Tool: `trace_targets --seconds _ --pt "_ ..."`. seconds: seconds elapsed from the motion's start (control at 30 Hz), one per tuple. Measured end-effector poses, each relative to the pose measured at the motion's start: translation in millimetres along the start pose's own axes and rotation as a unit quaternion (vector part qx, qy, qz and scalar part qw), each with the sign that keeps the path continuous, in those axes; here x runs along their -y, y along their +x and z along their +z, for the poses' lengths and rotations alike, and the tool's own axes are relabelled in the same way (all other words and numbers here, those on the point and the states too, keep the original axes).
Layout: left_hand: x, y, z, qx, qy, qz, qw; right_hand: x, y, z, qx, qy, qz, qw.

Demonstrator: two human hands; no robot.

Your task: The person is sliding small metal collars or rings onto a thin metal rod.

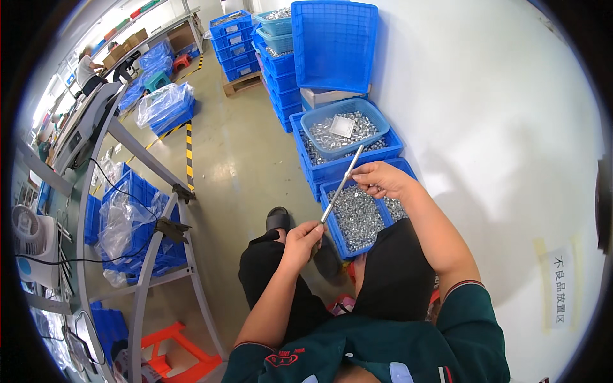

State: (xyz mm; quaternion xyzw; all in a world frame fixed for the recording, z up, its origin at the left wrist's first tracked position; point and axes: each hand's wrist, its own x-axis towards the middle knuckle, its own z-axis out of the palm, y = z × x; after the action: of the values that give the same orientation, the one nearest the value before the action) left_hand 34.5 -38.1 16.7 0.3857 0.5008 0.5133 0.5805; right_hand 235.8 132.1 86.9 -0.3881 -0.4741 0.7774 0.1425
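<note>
My left hand point(303, 240) is closed around the lower end of a thin silver metal rod point(336, 198), which slants up and away to the right. Beside the rod's upper half, my right hand point(384, 179) has its thumb and forefinger pinched at the shaft. Small shiny metal pieces show among its curled fingers; their exact kind is too small to tell. Below both hands, a blue bin point(337, 237) holds many small silver metal parts point(357, 214). Just beyond it, a lighter blue basket point(310, 131) of similar parts, with a white card point(342, 126) on top, rests in a larger blue crate point(313, 172).
A large blue lid point(333, 45) stands upright behind the basket. Stacked blue crates point(233, 48) line the far side. At left is a grey-framed workbench point(150, 274) with cables, a red stool point(172, 341) and plastic-covered crates point(137, 210). A white wall point(498, 127) borders the right.
</note>
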Motion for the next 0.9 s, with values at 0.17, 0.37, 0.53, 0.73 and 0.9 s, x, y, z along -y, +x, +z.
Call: trace_targets --seconds 0.17,0.37,0.53,0.73,0.9 --pt "-1.2 -0.3 0.2 0.004 0.002 -0.017 1.0 -8.2 5.1 -25.6 -0.071 0.115 -0.041 0.99" --pt "4.8 -2.7 -4.7 0.017 0.034 -0.03 0.999 -5.3 4.4 -30.2 -0.077 0.238 -0.082 0.965" --pt "11.4 -1.6 -4.4 0.027 0.052 -0.02 0.998 -4.1 2.3 -24.7 -0.062 0.245 -0.093 0.963" --pt "12.5 -3.5 -5.9 0.017 0.032 -0.035 0.999 0.9 -2.6 -16.5 -0.104 0.096 -0.118 0.983" --pt "5.5 -3.5 -9.6 0.056 0.038 -0.027 0.997 5.0 -9.6 -24.6 -0.083 0.044 -0.12 0.988"
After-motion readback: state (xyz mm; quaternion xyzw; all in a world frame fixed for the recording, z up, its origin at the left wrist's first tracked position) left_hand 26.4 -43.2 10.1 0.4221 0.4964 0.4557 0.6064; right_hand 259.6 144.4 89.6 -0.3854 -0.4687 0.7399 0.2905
